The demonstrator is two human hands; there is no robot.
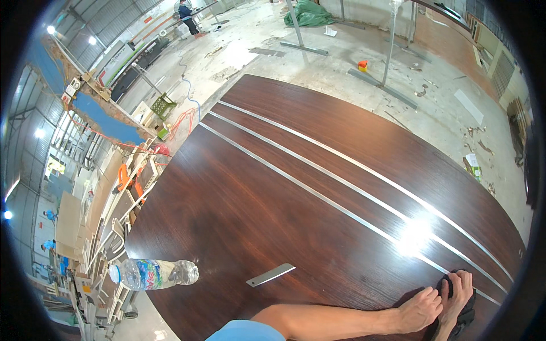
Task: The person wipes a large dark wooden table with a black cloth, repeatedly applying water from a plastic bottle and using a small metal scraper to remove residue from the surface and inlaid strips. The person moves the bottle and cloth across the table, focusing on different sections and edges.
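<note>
At the lower right, my left hand is curled closed beside my right hand, its fingertips against the dark bundle there. What it pinches, if anything, is hidden. My right hand has its fingers bent over a black cloth-like bundle, pressed on the panel by the end of the metal strips. Under both hands lies a large dark brown wood-grain panel with three thin silvery strips along its length. A flat metal blade rests on it, left of my forearm.
A clear plastic bottle lies on its side at the panel's left edge. Orange power tools and wooden frames stand beyond. Metal stand legs, a green sack and scraps are on the floor. A person stands far off.
</note>
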